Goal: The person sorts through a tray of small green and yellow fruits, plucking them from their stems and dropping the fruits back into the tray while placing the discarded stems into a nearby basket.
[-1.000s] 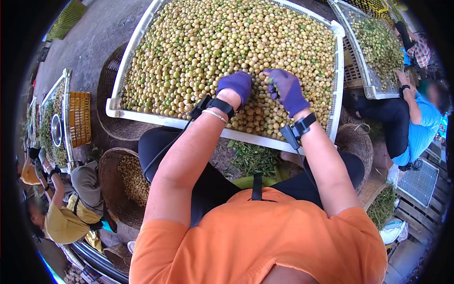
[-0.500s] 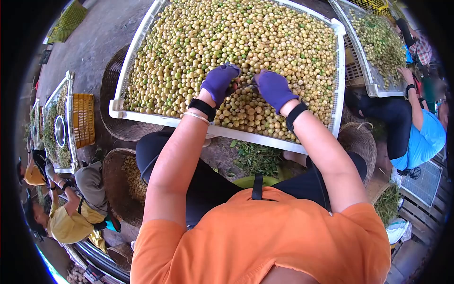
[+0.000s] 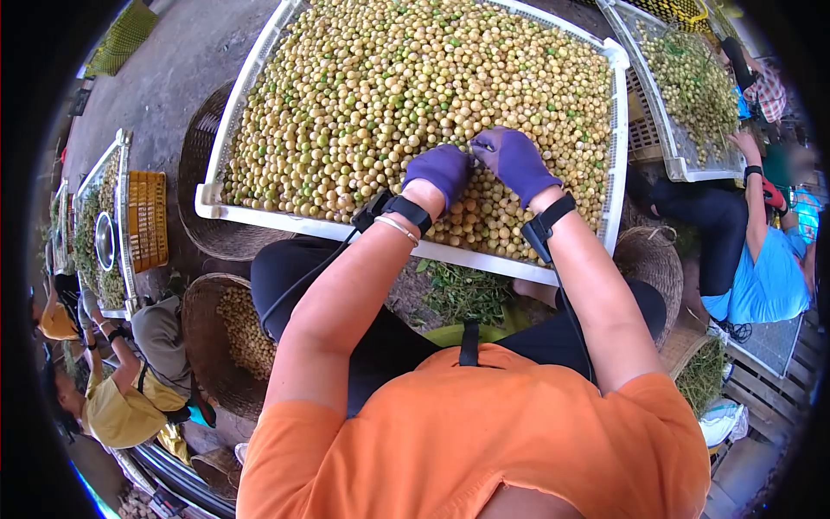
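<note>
Two hands in purple gloves: one left hand (image 3: 438,177), one right hand (image 3: 519,166). On the wrists, two black bands (image 3: 558,210) and one pale, thin bangle (image 3: 396,228). Small, round, yellow-tan fruits (image 3: 380,104) are too many to count. At least four white-framed, rectangular mesh trays (image 3: 415,248), at least four brown, woven baskets (image 3: 206,350), one yellow, slatted plastic crate (image 3: 149,221) at left, and at least four other people (image 3: 769,281).

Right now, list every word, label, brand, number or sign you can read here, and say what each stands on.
None can be read.
The white tray, orange shirt and purple gloves show no visible lettering.
Any marks on the black wristbands or the white sack are too small or blurred to make out.
</note>
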The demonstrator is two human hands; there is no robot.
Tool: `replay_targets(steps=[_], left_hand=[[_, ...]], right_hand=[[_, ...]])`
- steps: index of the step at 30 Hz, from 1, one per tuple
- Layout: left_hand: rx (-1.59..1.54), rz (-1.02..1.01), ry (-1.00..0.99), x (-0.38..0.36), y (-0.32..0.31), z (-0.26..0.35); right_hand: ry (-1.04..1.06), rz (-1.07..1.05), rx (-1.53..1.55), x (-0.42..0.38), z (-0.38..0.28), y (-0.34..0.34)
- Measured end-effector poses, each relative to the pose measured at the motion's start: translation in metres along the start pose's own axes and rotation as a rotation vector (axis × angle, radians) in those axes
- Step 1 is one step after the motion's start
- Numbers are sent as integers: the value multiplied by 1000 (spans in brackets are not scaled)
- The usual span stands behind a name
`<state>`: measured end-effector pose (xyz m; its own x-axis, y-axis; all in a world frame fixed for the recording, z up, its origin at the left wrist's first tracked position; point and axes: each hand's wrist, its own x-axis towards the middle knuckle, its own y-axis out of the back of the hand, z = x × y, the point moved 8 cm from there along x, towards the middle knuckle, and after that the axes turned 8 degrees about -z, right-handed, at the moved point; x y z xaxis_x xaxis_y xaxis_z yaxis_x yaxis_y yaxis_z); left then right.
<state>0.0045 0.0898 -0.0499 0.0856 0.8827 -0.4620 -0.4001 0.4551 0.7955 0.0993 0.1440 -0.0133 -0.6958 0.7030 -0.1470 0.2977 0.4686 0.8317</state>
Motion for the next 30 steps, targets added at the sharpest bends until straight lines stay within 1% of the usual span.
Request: replay_targets(steps=[3,6,7,9,11,12,13,14,16,17,18,20,21,23,24,26,27,30], left_hand=[[-30,-108,32,4,-5,-7],[-22,-103,28,3,-8,-9],[-44,-85,31,2,-7,-10],[-88,-49,34,-1,-5,-9],[-117,-89,14,0,-3,-9],[-131,-107,7,-2,1,-10],[-160,-65,-11,-10,15,-8],[-348,-23,45,-11,17,-24],[-720,60,157,-21,29,-47],[-1112,-17,197,-30,20,-54],[-1355,-6,132,-34,20,-60],[-1455,16,180,-33,19,-75],[-1364,55,170,-31,23,-76],[-1184,131,146,-24,32,-76],[-914,177,116,-20,42,-71],[-373,258,61,-13,55,-52],[-373,211,40,-9,50,-45],[-70,-56,-116,4,21,-19]], right_hand=[[61,-101,-193,6,-12,-9],[89,-91,-236,0,-17,-17],[63,-117,-302,3,-16,-22],[43,-81,-347,5,-19,-23],[6,-35,-396,7,-23,-23],[-38,-46,-382,9,-23,-23],[-79,-56,-366,10,-22,-23],[-120,-66,-346,11,-22,-23],[-92,-68,-342,9,-26,-20],[-97,-84,-324,9,-25,-19],[-101,-100,-309,10,-23,-19],[-93,-131,-314,10,-19,-21],[-90,-147,-317,10,-16,-25],[-53,-60,-385,10,-15,-35],[-33,-17,-419,10,-21,-33],[-56,-30,-349,10,-17,-29],[-68,-38,-312,9,-17,-25],[-228,-53,393,2,9,-10]])
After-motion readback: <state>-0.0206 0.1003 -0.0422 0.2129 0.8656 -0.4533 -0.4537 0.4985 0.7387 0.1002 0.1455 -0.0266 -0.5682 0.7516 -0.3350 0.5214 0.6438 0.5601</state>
